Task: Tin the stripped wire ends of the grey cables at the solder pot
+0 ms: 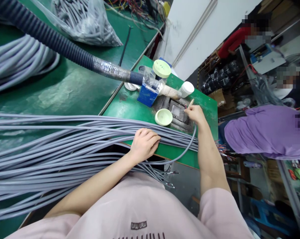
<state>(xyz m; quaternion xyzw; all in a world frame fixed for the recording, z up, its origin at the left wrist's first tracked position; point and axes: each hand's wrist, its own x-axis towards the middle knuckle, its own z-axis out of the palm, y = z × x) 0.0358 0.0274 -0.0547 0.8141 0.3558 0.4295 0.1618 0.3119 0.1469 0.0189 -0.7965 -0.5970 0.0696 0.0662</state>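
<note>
My right hand (196, 114) is closed on the end of a grey cable (187, 151), which loops down from it toward the bundle. Thin wires at that end show beside a dark metal pot (182, 116) with a square silvery surface, which looks like a solder pot. My left hand (145, 142) lies on a long bundle of grey cables (90, 132), fingers curled over some of them; its fingertips are partly hidden. Just left of the pot stands an open pale-green round tub (163, 117).
A black corrugated hose (72, 53) crosses above the green table (77, 89) to a blue box (147, 95) beside the pot. Near it are a white cup (187, 89) and a pale-green lid (161, 68). Coiled cables (23, 61) lie at left. A person in purple (266, 132) is at right.
</note>
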